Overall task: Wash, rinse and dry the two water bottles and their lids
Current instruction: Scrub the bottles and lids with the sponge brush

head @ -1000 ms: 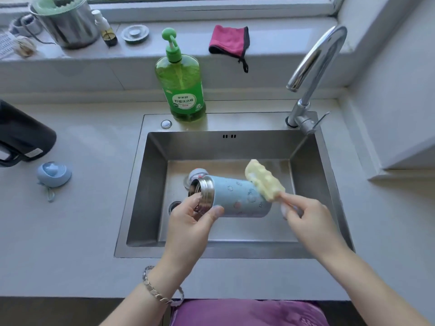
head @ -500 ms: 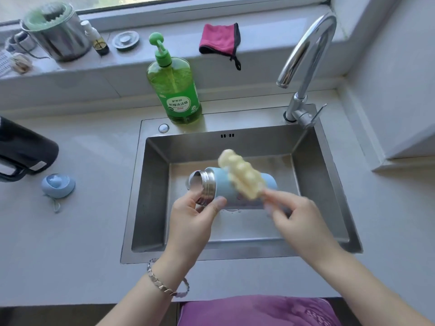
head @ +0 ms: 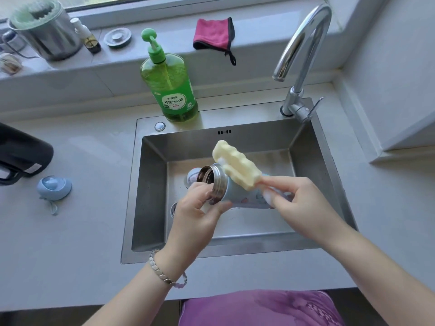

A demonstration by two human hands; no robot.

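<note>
While left hand (head: 197,214) grips the bottle (head: 239,196) neck, right hand (head: 303,203) pinches sponge (head: 237,165) over it

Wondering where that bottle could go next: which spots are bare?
Bare counter lies between the blue lid and the sink rim, along the front edge, and between sink and right wall. Crowded: the sill with pot and cloth, and the ledge holding soap and tap.

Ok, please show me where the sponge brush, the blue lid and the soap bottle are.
sponge brush (head: 237,168): head view, middle of the yellow foam
blue lid (head: 54,187): head view, top of its dome
soap bottle (head: 169,78): head view, green body above the label
</note>
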